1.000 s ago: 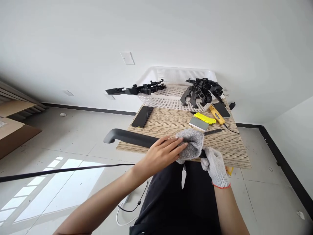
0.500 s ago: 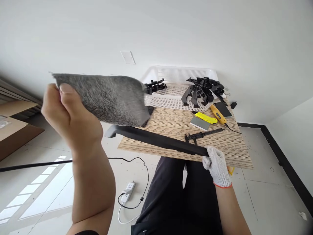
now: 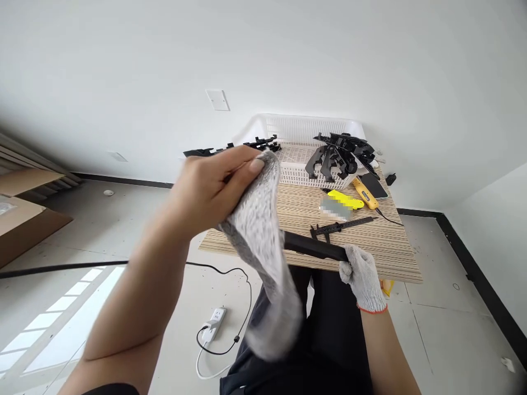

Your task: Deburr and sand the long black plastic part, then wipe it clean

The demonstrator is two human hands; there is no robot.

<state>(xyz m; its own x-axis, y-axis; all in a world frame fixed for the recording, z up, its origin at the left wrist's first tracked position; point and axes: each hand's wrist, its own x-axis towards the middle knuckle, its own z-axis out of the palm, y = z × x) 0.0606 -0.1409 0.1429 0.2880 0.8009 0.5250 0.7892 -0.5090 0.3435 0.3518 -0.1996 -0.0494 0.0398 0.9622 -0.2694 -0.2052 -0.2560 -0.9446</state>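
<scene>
Bare and raised over the table's left side, my left hand (image 3: pixel 222 186) pinches a grey fluffy cloth (image 3: pixel 263 230) by one corner. The cloth hangs down, its lower end smeared by motion. My right hand (image 3: pixel 362 274), in a white knitted glove with an orange cuff, is closed round the right end of a long black plastic strip (image 3: pixel 315 245). The strip runs along the table's front edge, and the cloth hides its left part. Whether the cloth touches the strip I cannot tell.
On the wood-patterned table (image 3: pixel 391 252) lie a caliper (image 3: pixel 343 226), a yellow utility knife (image 3: pixel 346 199) and a yellow-handled corded tool (image 3: pixel 365 193). Behind them a white basket (image 3: pixel 313 131) holds black plastic parts (image 3: pixel 346 153). A power strip (image 3: pixel 214 323) and cables lie on the floor.
My left hand has swung right with the cloth, which has gone from spread out sideways to hanging down in front of the strip. My right hand keeps its hold, almost unmoved.
</scene>
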